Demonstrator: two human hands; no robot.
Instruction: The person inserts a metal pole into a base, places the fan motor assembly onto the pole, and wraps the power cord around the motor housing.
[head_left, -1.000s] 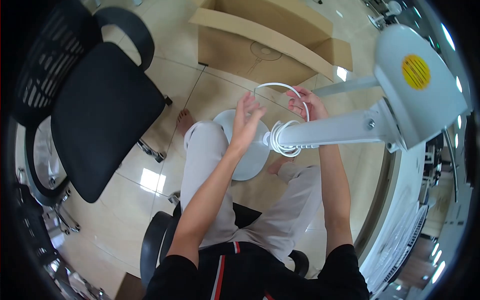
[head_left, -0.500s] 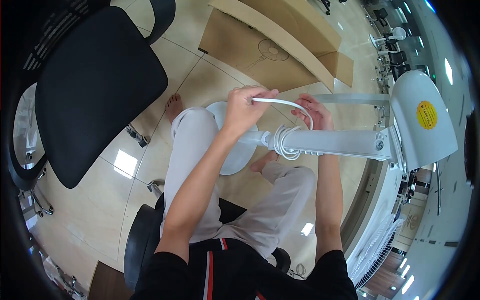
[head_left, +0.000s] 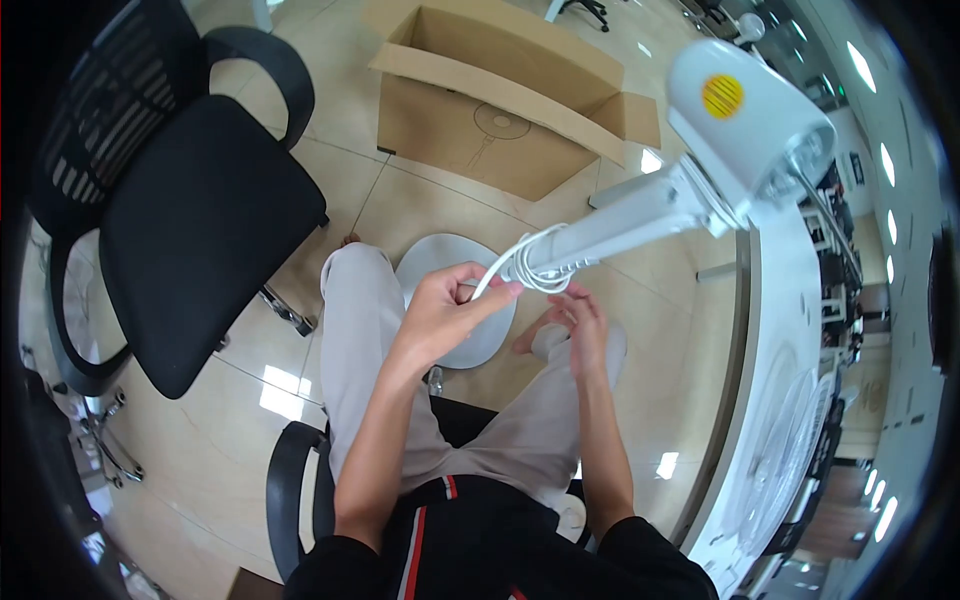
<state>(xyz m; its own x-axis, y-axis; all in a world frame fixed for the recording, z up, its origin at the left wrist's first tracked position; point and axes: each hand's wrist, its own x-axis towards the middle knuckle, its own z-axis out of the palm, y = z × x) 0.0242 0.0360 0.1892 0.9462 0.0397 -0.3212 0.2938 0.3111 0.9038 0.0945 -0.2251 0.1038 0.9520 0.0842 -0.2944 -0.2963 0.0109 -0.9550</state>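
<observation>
A white electric fan stand without its blades stands between my legs. Its round base (head_left: 480, 345) is on the floor, its pole (head_left: 625, 222) rises toward me, and its motor head (head_left: 725, 125) bears a yellow sticker. White power cord (head_left: 545, 262) is looped several times around the pole. My left hand (head_left: 445, 312) pinches a stretch of that cord between thumb and fingers, left of the coil. Just below the coil is my right hand (head_left: 585, 335), fingers loosely bent and apart, fingertips close to the loops.
An open cardboard box (head_left: 470, 140) with a fan drawing stands on the tiled floor ahead. A black office chair (head_left: 210, 240) is at the left. Along the right runs a white table (head_left: 735, 480) with a fan grille (head_left: 785, 460) on it.
My left hand has brought the cord down and closer to the pole, and the coil has another loop side showing. My right hand has dropped below the pole. The view has shifted.
</observation>
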